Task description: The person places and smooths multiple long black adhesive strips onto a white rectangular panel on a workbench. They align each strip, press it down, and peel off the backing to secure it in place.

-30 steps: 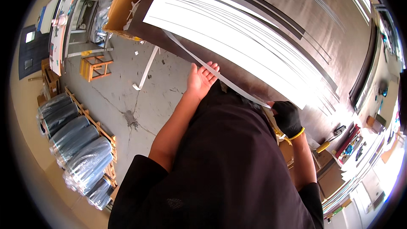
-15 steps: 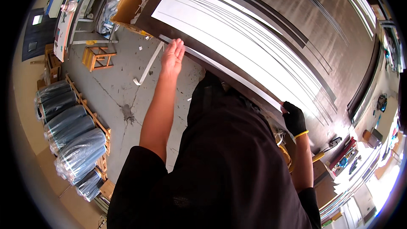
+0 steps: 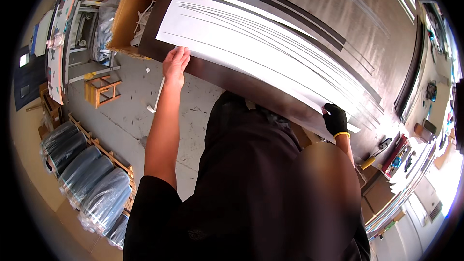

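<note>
A long white sheet (image 3: 232,38) with several thin dark lines across it lies on a dark brown table (image 3: 212,73). A narrow white strip (image 3: 354,128) runs along the sheet's near edge and blends with it, so its outline is hard to follow. My bare left hand (image 3: 176,65) is at the sheet's near left corner, fingers together, pinching the strip's left end. Near the right end, my right hand (image 3: 336,120), in a black glove with a yellow cuff, has its fingers closed on the strip, whose tip sticks out beyond it.
Dark flat strips (image 3: 290,12) lie behind the sheet. At the table's left end stands an open cardboard box (image 3: 118,26) with scraps. A small wooden stool (image 3: 101,92), plastic-wrapped rolls (image 3: 104,195) and a white ribbon-like piece (image 3: 158,97) are to the left.
Both hands have brought the white strip from the table's near edge forward against the white sheet. The whole view has shifted a little.
</note>
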The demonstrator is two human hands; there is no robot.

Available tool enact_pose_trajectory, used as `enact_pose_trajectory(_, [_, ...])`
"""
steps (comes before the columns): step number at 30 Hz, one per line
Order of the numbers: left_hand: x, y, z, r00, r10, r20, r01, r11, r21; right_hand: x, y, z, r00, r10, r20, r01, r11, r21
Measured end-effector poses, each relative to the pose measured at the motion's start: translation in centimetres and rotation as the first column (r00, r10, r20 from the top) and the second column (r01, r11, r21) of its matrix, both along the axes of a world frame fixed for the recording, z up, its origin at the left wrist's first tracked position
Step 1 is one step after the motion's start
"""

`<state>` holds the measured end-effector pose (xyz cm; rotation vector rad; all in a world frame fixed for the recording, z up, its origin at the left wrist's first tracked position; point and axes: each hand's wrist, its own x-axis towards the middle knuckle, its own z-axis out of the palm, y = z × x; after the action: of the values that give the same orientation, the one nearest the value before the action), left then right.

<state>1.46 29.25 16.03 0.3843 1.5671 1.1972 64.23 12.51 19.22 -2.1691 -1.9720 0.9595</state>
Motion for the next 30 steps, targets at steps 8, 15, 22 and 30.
enact_pose_trajectory(8, [-1.5,1.8,-0.9,0.976,-0.196,-0.095,0.189,0.979,-0.077,-3.3,1.4,1.8,0.928,0.078,0.363,-0.050,0.995,-0.087])
enact_pose_trajectory(15, [-2.6,2.7,0.2,0.940,-0.331,-0.086,0.326,0.943,-0.064,-12.8,6.6,6.3,0.973,-0.033,0.228,0.004,0.992,0.124])
enact_pose_trajectory(22, [-3.6,3.0,0.9,0.929,-0.370,-0.001,0.368,0.926,-0.082,-34.0,18.3,5.6,0.882,0.111,-0.457,-0.044,0.987,0.155])
enact_pose_trajectory(30, [-4.5,3.0,1.6,0.936,-0.334,0.108,0.334,0.942,0.020,-47.7,25.6,1.3,0.832,0.126,-0.541,-0.104,0.992,0.070])
